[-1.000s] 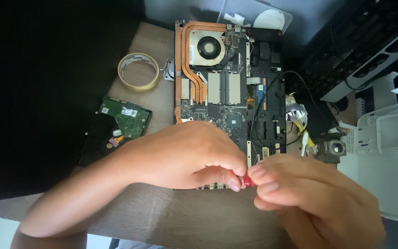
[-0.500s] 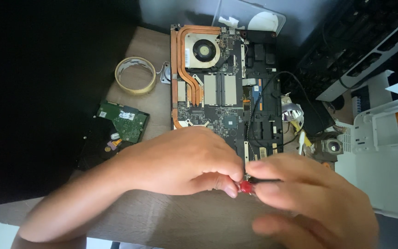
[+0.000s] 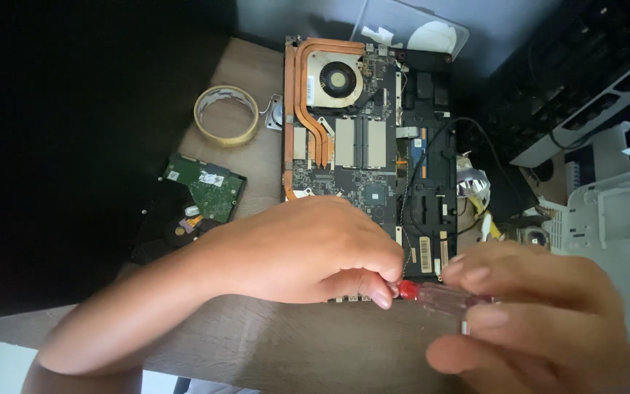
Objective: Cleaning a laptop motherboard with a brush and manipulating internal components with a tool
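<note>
Now, in the lower middle of the frame, the two hands meet over the near edge of an opened laptop (image 3: 373,168). The left hand (image 3: 308,252) comes in from the lower left, lies palm down on the lower part of the laptop, and its fingers are curled. Its thumb and forefinger pinch the front end of a small screwdriver (image 3: 439,297), just where the red part of the handle begins. The right hand (image 3: 541,321) fills the lower right corner and is a little blurred. Its fingers are closed around the back part of the same screwdriver, whose handle looks red and partly clear. The screwdriver lies almost level, between the two hands, and its tip is hidden under the left fingers, so I cannot tell what it touches.

The laptop lies on a wooden table (image 3: 257,350) with its inside showing: a round fan (image 3: 338,76) at the upper middle, copper heat pipes (image 3: 302,109) that curve down from it, and a dark board with two memory modules (image 3: 359,144). A black cable (image 3: 439,138) loops over the right half of the board. Left of the laptop, in the upper left of the table, lies a roll of tape (image 3: 226,115). Below it, a hard drive with a green circuit board (image 3: 209,193) lies near the left wrist. White plastic equipment (image 3: 614,211) stands at the right edge of the frame.
</note>
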